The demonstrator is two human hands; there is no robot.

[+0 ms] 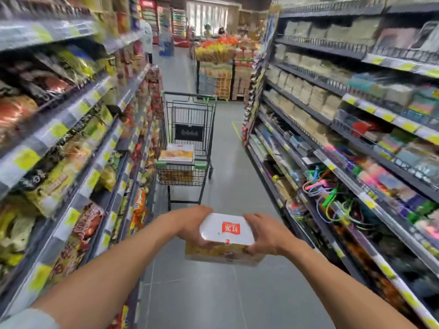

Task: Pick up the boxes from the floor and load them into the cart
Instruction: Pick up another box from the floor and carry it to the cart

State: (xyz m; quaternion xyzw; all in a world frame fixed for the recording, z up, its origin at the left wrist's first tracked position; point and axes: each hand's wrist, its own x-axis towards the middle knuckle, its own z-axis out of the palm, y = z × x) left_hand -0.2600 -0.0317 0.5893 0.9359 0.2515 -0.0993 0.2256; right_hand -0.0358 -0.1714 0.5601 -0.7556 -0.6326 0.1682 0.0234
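I hold a white box (225, 230) with a red label and a yellow printed side in front of me, above the grey floor. My left hand (192, 223) grips its left end, fingers curled under it. My right hand (266, 233) grips its right end. Farther down the aisle stands a black wire cart (187, 138) with green corner guards, close to the left shelves. Inside it lie similar boxes (177, 154), stacked, with more visible through the basket's mesh.
Stocked shelves (71, 138) line the left of the aisle and more shelves (344, 138) line the right. Grey floor (228, 191) runs between me and the cart. A product display (218, 67) stands beyond the cart, and a person (146, 36) stands far back left.
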